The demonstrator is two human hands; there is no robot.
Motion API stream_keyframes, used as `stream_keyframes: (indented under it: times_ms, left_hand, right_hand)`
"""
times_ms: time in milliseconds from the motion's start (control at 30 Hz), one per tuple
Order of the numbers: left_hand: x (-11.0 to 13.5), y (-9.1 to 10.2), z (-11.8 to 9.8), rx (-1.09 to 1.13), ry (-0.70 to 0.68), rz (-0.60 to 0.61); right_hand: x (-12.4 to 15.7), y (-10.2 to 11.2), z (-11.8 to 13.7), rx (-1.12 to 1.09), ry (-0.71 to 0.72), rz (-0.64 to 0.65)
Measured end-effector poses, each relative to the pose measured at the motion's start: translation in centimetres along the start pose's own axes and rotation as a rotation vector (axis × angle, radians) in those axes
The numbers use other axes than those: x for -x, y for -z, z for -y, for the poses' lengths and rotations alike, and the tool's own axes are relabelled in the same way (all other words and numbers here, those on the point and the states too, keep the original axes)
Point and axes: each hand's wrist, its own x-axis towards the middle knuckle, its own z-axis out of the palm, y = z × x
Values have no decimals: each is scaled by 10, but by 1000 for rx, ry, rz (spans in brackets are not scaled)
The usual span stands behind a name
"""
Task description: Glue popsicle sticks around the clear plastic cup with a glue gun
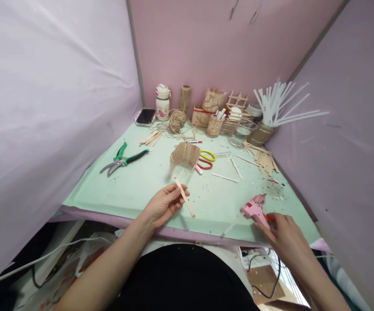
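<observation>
A wooden craft stick [185, 199] is pinched between the thumb and fingers of my left hand [169, 202], slanting down to the right above the table. Just beyond it stands a clear cup [183, 171], its back side lined with upright wooden pieces [185, 153]. At the right front edge, my right hand [284, 231] has its thumb and fingers around the handle of a pink hot glue gun [254, 208]. The gun's nozzle points away to the upper right. Part of its handle is hidden by my fingers.
Green-handled pruning shears [122, 160] lie at left. Scissors [209, 157] and loose sticks [225, 177] lie right of the cup. Along the back stand a bottle [162, 103], twine [175, 122], a pen holder [215, 126] and white glue sticks [273, 106]. More sticks [264, 161] are piled at right.
</observation>
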Motion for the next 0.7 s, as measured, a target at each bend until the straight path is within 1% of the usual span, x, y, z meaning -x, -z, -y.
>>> stream_keyframes:
  times_ms: [67,133,200,267,367,433,467,533,600,633,700]
  left_hand:
    - [0,3,-1,-23,-53,-19]
    - [1,7,-1,-58,-133,-33]
    - [3,12,1,-115,-244,-56]
    - [8,16,3,-215,-369,-90]
    - [16,21,7,-428,-535,-146]
    - [22,24,10,-554,-602,-178]
    - [23,25,11,-602,-621,-191]
    - [26,29,14,-688,-653,-217]
    - [26,33,17,-799,-714,-248]
    - [27,35,18,-861,-751,-263]
    - [28,39,20,-959,-806,-291]
  right_hand:
    - [-1,-3,5,-10,18,13]
    - [-5,-3,12,-8,23,-12]
    - [-8,0,19,-27,-1,-21]
    - [-9,6,24,-82,-56,2]
    - [-10,18,33,-269,-168,18]
    - [-9,24,44,-483,-219,-13]
    - [-8,26,51,-601,-221,-27]
    - [-5,24,66,-760,-180,-16]
    - [-1,16,84,-780,-100,-9]
    - [1,11,93,-763,-27,17]
    - [4,-1,109,-735,187,42]
